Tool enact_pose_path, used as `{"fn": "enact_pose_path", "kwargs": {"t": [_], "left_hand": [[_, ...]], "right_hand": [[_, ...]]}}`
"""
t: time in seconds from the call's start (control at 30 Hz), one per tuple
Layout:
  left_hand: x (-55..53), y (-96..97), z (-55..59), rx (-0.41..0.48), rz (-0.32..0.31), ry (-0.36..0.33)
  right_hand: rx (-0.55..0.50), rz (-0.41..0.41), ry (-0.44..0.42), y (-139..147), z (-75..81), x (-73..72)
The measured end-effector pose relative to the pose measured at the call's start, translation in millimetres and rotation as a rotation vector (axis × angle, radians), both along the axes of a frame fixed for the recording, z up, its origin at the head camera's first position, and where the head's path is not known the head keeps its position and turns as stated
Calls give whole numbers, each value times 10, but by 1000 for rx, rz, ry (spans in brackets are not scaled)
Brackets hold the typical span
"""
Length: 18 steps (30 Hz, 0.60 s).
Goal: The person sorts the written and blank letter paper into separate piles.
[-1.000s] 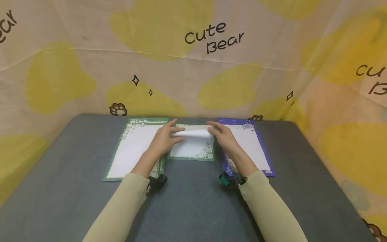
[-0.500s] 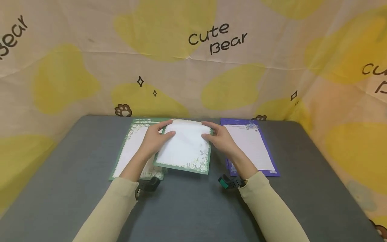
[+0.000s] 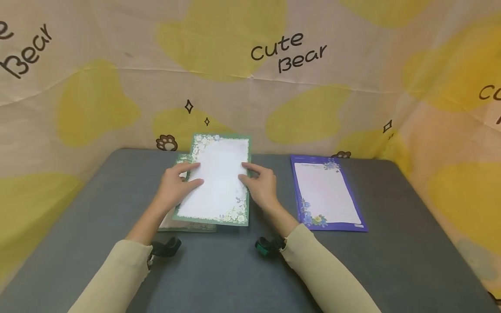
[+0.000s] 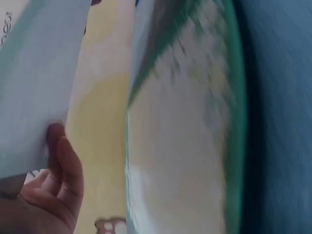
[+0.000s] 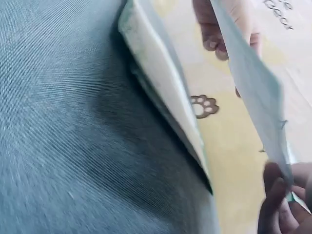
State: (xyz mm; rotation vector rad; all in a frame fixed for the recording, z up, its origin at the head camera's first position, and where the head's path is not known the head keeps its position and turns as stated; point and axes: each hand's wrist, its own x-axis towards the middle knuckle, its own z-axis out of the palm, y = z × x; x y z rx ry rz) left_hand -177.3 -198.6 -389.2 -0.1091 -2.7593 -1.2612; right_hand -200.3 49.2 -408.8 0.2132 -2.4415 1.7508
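Note:
A sheet of green-bordered floral paper (image 3: pixel 219 182) is held up between both hands in the head view. My left hand (image 3: pixel 175 184) pinches its left edge, thumb on the front face. On the opposite edge, my right hand (image 3: pixel 261 183) pinches it the same way. Partly hidden under the sheet, a green-bordered stack of paper (image 3: pixel 185 225) lies on the table. In the left wrist view the raised sheet (image 4: pixel 41 83) stands apart from the stack (image 4: pixel 180 146). The right wrist view shows the sheet (image 5: pixel 258 92) nearly edge-on, above the stack (image 5: pixel 163 73).
Purple-bordered floral paper (image 3: pixel 328 193) lies to the right on the dark grey table (image 3: pixel 219 278). Behind the table's back edge hangs a yellow-patterned cloth (image 3: pixel 235 100) with printed lettering. A black band with a camera sits at each wrist.
The green-bordered sheet, curled low in the middle a second ago, has been lifted and carried left over the green stack. Both hands have moved left with it.

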Motion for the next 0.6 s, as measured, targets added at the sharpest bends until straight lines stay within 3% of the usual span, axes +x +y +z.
{"fn": "enact_pose_path", "kwargs": {"t": [0.17,0.3,0.5,0.6], "left_hand": [[53,-207,-51,-92,-6,-20],[61,-350,-130,-158,25,-20],[76,-550,-288,-219,78,-87],[108,-617,-317,-304,107,-127]], "right_hand": [[178,115,-72,-173,-63,-24],[306,227,-101,-308,-87,-38],[524,305,-44,-412,-143,-42],[601,324,-9,-400,-160,-24]]}}
